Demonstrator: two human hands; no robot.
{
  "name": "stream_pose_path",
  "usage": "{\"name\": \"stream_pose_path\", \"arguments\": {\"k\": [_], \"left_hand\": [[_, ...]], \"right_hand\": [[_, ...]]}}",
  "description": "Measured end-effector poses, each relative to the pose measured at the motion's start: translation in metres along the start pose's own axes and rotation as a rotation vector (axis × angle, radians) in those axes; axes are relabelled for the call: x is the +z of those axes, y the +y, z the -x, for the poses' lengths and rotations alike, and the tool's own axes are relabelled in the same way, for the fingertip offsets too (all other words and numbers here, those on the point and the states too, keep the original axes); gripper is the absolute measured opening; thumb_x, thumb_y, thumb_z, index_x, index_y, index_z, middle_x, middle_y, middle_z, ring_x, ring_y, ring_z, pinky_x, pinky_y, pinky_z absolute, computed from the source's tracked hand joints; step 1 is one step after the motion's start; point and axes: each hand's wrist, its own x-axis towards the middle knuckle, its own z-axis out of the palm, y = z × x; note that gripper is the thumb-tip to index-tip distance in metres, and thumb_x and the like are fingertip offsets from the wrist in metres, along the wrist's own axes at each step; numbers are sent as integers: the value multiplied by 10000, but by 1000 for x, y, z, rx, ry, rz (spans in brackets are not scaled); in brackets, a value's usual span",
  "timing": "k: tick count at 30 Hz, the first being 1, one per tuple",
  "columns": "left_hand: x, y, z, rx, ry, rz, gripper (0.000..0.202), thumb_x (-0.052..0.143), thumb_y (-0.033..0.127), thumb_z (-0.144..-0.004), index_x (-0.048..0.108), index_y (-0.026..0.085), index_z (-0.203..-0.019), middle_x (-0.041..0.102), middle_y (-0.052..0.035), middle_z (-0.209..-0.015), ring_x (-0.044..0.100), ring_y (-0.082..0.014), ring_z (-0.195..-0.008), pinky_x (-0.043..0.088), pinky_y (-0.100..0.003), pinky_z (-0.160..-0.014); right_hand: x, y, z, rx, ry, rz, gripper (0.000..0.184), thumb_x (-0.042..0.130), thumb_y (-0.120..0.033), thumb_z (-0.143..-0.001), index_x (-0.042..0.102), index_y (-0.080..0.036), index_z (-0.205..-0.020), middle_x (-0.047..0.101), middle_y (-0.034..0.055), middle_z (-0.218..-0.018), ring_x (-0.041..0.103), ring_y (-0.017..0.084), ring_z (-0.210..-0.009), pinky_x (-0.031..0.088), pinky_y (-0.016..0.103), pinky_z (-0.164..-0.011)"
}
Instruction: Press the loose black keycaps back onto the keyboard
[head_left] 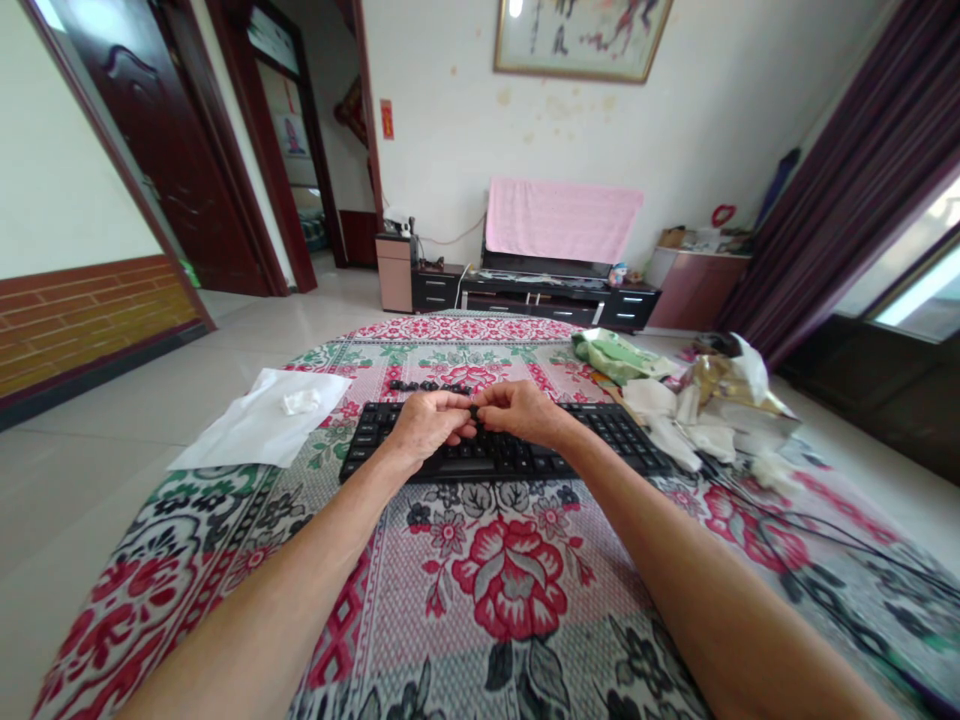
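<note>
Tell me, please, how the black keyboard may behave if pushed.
The black keyboard seems stiff, as it lies long and straight. Being flat and wide, it should slide rather than roll or tip. It could drag the floral tablecloth underneath.

Home living room | floral tablecloth | curtain (purple) | framed picture

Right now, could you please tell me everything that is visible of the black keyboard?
The keyboard is long and black, plastic-looking, with rows of dark keys bearing pale marks. It lies flat on the flowered tablecloth, its far edge near a row of small black pieces. The left hand and right hand partly cover its middle; contact is unclear.
</note>
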Motion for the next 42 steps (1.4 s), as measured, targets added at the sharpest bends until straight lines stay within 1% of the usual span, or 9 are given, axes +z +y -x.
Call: {"name": "stream_pose_path", "arguments": {"k": [7, 13, 16, 21, 26, 29, 32, 37, 42], "left_hand": [[-3, 1, 0, 6, 8, -13, 224, 541, 89, -741, 654, 105, -935, 688, -57, -717, 646, -104, -588, 452, -168, -479], [-3, -1, -1, 38, 20, -92, 255, 509, 84, -745, 656, 101, -953, 686, -59, -731, 639, -99, -576, 436, -166, -464], [-4, -3, -3, 77, 44, -176, 245, 525, 86, -729, 671, 122, -922, 687, -42, -712, 630, -95, -553, 427, -166, -462], [-6, -9, -7, 150, 77, -267, 214, 564, 105, -705, 694, 159, -866, 687, -13, -678, 629, -100, -544, 457, -184, -520], [-6, -11, -8, 179, 84, -266, 201, 582, 114, -693, 704, 172, -843, 699, -15, -700, 631, -108, -557, 465, -198, -546], [-5, -10, -7, 189, 49, -240, 194, 623, 169, -687, 703, 177, -864, 703, -18, -729, 637, -115, -592, 461, -198, -545], [-5, -7, -5, 168, 8, -194, 215, 633, 162, -681, 695, 162, -887, 701, -22, -747, 634, -109, -597, 450, -190, -527], [-3, -1, -2, 49, 45, -116, 214, 595, 102, -700, 678, 114, -896, 684, -40, -699, 630, -102, -585, 428, -175, -483], [-3, 1, -2, 8, 64, -95, 197, 596, 90, -703, 682, 101, -880, 666, -39, -636, 625, -100, -565, 429, -171, -473]], "right_hand": [[-1, 2, -2, 17, -15, -47, 106, 600, -190, -691, 660, -170, -775, 622, -28, -604, 538, 74, -534, 436, 197, -515], [-2, -2, 0, 39, -6, 12, 127, 589, -189, -698, 688, -178, -776, 632, -17, -611, 543, 81, -529, 442, 205, -503], [-4, 0, 0, 48, 14, 72, 134, 590, -182, -687, 698, -187, -765, 646, -7, -633, 567, 101, -556, 429, 210, -476], [-6, 4, -1, 15, -3, 114, 114, 591, -180, -682, 698, -202, -715, 643, -15, -616, 567, 98, -556, 387, 190, -430], [-5, 5, -1, 13, -6, 124, 123, 576, -161, -688, 687, -199, -725, 623, -25, -596, 548, 87, -544, 383, 181, -429], [-3, 5, -1, 19, -29, 98, 127, 571, -179, -700, 678, -203, -764, 627, -28, -618, 556, 89, -563, 409, 182, -451], [-1, 3, 0, 15, -53, 41, 114, 586, -192, -697, 659, -194, -784, 628, -23, -644, 559, 86, -575, 437, 188, -484], [-1, 0, -1, -29, -28, -101, 157, 627, -193, -672, 614, -184, -829, 607, -28, -678, 554, 76, -599, 479, 209, -581], [1, 3, -4, -135, -29, -22, 144, 625, -167, -653, 606, -186, -794, 640, -16, -755, 583, 100, -706, 482, 243, -686]]}}
